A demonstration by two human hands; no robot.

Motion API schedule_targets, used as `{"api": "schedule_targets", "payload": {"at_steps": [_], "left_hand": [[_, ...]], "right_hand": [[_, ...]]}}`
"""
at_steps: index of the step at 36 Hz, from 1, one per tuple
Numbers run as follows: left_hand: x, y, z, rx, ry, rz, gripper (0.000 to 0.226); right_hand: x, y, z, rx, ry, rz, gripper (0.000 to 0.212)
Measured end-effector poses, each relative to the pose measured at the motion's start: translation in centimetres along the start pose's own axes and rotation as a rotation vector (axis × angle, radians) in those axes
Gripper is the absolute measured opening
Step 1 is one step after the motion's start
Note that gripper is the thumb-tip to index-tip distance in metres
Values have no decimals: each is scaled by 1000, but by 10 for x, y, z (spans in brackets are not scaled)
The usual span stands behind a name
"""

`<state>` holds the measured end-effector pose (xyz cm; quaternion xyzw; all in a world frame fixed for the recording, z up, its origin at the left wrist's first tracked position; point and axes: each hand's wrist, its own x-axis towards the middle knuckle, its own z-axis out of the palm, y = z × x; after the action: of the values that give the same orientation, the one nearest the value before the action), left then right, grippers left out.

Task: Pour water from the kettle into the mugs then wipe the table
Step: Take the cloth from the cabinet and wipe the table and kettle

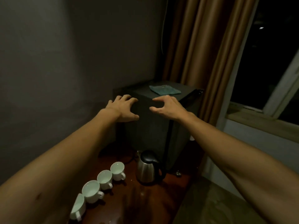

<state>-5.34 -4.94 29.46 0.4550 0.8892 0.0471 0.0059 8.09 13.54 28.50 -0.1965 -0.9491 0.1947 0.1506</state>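
Left hand: raised at the left of the dark cabinet, fingers spread and loosely bent, holding nothing.
Right hand: raised beside it, fingers and thumb curved apart as if to take something, also empty.
Cloth: folded, teal, on the cabinet top, far side, just beyond the right hand.
Kettle: steel body, black lid and handle, upright at the far end of the tabletop, well below both hands.
Mugs: four white ones in a row along the left edge, near to far; they look filled, though the dim light leaves it uncertain.
Stage, judged: pouring seems done; the reach is for the cloth.
Risk, arms: both forearms pass above the mugs and kettle; a low return could clip a rim and spill.
Risk, wiping: the sheen on the tabletop suggests wet patches; a broad sweep may push a mug off the left edge or snag the kettle's cord.
Risk, light: poor visibility may leave drops missed.
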Motion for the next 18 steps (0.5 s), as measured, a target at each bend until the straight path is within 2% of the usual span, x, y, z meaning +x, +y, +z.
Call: {"api": "schedule_targets", "payload": {"at_steps": [10, 18], "left_hand": [[114, 56, -6, 10, 61, 27, 83], [242, 95, 20, -28, 4, -24, 80]], "right_hand": [[70, 98, -46, -55, 21, 69, 67], [171, 178, -47, -12, -48, 52, 69]]}}
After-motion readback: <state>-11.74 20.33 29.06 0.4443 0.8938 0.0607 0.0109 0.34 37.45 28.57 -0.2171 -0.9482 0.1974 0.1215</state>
